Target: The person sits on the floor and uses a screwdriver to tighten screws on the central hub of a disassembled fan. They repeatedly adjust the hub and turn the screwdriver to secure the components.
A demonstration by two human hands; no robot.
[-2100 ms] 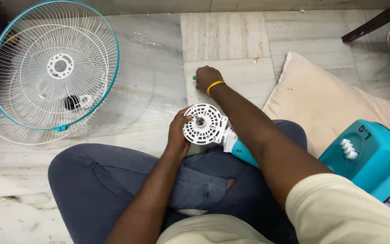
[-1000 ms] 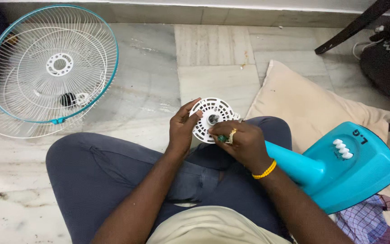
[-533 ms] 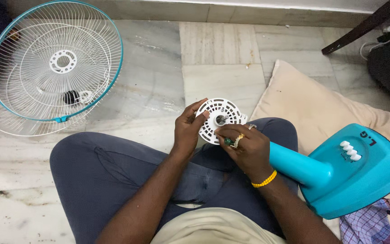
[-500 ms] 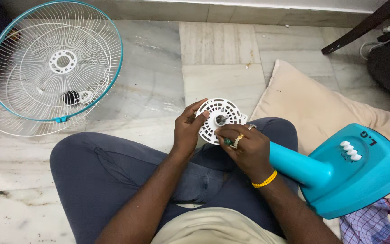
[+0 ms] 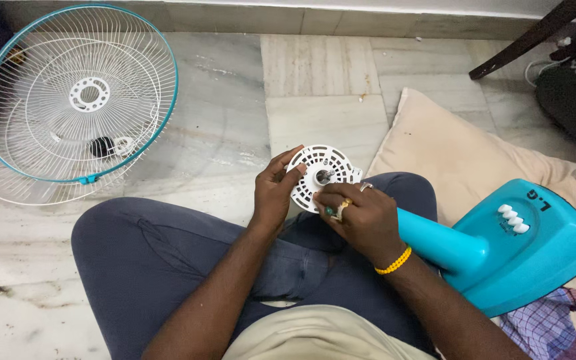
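Head view: left hand (image 5: pixel 276 197) pinches the white motor face (image 5: pixel 321 175) over the lap; right hand (image 5: pixel 361 220) curls at the shaft (image 5: pixel 325 176), grip contents hidden. Best brace the teal stand (image 5: pixel 501 247) while turning.

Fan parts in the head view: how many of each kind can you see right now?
Wire fan guards: 2, stacked on the floor
White motor housing: 1, held by both hands
Turquoise fan base: 1
Total: 4
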